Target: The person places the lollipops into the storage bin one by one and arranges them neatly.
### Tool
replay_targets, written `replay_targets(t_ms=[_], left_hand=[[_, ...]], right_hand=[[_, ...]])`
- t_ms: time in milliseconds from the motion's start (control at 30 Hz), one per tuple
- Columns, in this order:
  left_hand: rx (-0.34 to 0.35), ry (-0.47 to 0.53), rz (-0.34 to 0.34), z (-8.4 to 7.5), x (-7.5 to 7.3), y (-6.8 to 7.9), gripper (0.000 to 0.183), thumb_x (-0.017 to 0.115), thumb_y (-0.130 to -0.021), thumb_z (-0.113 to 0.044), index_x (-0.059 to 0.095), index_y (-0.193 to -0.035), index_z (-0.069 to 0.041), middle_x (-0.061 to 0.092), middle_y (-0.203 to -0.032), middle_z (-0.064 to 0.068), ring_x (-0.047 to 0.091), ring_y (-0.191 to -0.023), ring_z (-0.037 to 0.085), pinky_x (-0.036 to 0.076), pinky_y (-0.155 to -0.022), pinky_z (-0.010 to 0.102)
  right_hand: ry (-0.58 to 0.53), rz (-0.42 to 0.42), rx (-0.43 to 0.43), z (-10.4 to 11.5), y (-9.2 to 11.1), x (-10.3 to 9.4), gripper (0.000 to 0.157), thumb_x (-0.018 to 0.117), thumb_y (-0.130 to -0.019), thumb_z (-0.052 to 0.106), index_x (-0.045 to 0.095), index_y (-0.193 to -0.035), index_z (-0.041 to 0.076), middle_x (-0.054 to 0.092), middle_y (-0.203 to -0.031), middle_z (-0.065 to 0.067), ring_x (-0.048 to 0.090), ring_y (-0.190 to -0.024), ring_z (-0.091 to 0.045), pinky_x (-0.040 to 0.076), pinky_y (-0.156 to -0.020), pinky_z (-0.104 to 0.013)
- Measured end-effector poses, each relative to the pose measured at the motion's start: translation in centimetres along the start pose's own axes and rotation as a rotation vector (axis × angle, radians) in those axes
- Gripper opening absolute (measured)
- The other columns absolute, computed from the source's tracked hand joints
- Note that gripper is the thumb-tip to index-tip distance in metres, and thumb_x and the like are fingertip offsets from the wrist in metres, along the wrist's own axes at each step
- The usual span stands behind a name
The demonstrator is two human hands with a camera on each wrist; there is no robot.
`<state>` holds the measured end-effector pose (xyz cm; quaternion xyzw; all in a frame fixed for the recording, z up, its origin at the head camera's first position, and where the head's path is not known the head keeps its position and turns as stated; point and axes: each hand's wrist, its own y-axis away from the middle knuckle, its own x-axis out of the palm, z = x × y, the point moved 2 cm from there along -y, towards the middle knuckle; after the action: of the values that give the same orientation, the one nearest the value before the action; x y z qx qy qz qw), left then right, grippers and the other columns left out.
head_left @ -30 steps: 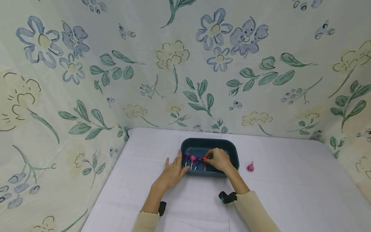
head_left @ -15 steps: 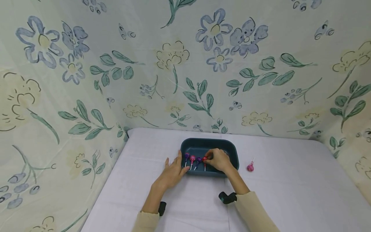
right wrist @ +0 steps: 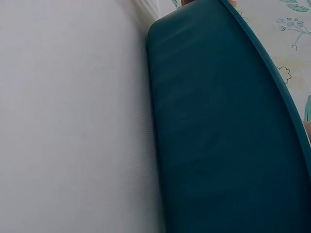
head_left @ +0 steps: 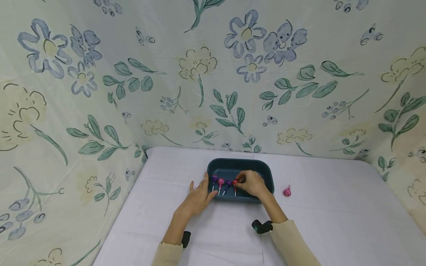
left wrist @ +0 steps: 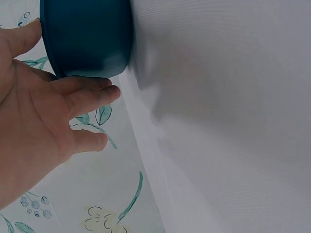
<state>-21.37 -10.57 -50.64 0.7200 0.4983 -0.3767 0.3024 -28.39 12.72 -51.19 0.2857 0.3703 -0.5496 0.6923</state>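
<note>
Inside a dark teal tray (head_left: 240, 199) lie several wrapped lollipops in a row, sticks toward the person. From the left come a purple lollipop (head_left: 215, 178), a pink lollipop (head_left: 221, 181), another purple lollipop (head_left: 228, 183) and a red lollipop (head_left: 235, 181). The right hand (head_left: 252, 184) reaches over the front rim and pinches the red lollipop by its head. Against the tray's left end rests the left hand (head_left: 196, 200), its fingers (left wrist: 95, 99) extended along the wall and thumb at the front rim. The right wrist view shows mostly the tray's outer wall (right wrist: 223, 116).
A pink lollipop (head_left: 287, 191) lies on the white cloth to the right of the tray, its stick pointing away. The white-covered table (head_left: 332, 207) ends at a floral fabric backdrop (head_left: 206, 92). Black wrist devices (head_left: 261, 226) sit near both cuffs.
</note>
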Motion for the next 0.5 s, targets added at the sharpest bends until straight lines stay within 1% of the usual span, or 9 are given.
replay_targets(t_ms=[133, 200, 367, 433, 500], left_hand=[[-0.001, 0.002, -0.002, 0.1, 0.1, 0.0, 0.082, 0.044, -0.11, -0.045, 0.008, -0.163, 0.007, 0.034, -0.164, 0.028, 0.037, -0.154, 0.038, 0.008, -0.128, 0.066], [0.003, 0.005, -0.004, 0.1, 0.1, 0.0, 0.082, 0.044, -0.11, -0.044, 0.008, -0.163, 0.007, 0.034, -0.163, 0.028, 0.037, -0.153, 0.038, 0.008, -0.128, 0.067], [0.009, 0.015, -0.007, 0.1, 0.1, 0.0, 0.082, 0.044, -0.11, -0.044, 0.008, -0.163, 0.008, 0.033, -0.164, 0.028, 0.037, -0.153, 0.039, 0.007, -0.128, 0.067], [0.006, 0.015, -0.007, 0.0, 0.0, 0.0, 0.082, 0.044, -0.11, -0.044, 0.008, -0.163, 0.007, 0.033, -0.164, 0.028, 0.037, -0.153, 0.039, 0.007, -0.128, 0.067], [0.003, 0.013, -0.007, 0.0, 0.0, 0.0, 0.082, 0.044, -0.11, -0.044, 0.008, -0.163, 0.007, 0.033, -0.164, 0.028, 0.037, -0.153, 0.039, 0.006, -0.128, 0.066]], right_hand=[[-0.014, -0.002, -0.002, -0.2, 0.2, -0.4, 0.023, 0.085, -0.087, 0.026, 0.078, -0.103, 0.011, 0.076, -0.09, -0.002, 0.066, -0.083, -0.016, 0.053, -0.074, -0.038], [-0.034, -0.022, -0.007, -0.5, 0.5, -0.8, 0.026, 0.085, -0.087, 0.027, 0.078, -0.106, 0.01, 0.077, -0.093, -0.003, 0.064, -0.078, -0.014, 0.051, -0.069, -0.034], [-0.162, -0.105, -0.061, -1.8, 1.8, -2.6, 0.03, 0.082, -0.09, 0.024, 0.076, -0.114, 0.007, 0.077, -0.102, -0.008, 0.051, -0.06, -0.011, 0.042, -0.053, -0.025], [-0.22, -0.14, -0.084, -2.4, 2.4, -3.6, 0.031, 0.081, -0.091, 0.021, 0.074, -0.117, 0.005, 0.076, -0.103, -0.01, 0.047, -0.056, -0.01, 0.04, -0.049, -0.023], [-0.263, -0.179, -0.095, -3.3, 3.0, -4.5, 0.031, 0.08, -0.093, 0.019, 0.073, -0.119, 0.004, 0.075, -0.104, -0.011, 0.046, -0.053, -0.008, 0.039, -0.047, -0.023]])
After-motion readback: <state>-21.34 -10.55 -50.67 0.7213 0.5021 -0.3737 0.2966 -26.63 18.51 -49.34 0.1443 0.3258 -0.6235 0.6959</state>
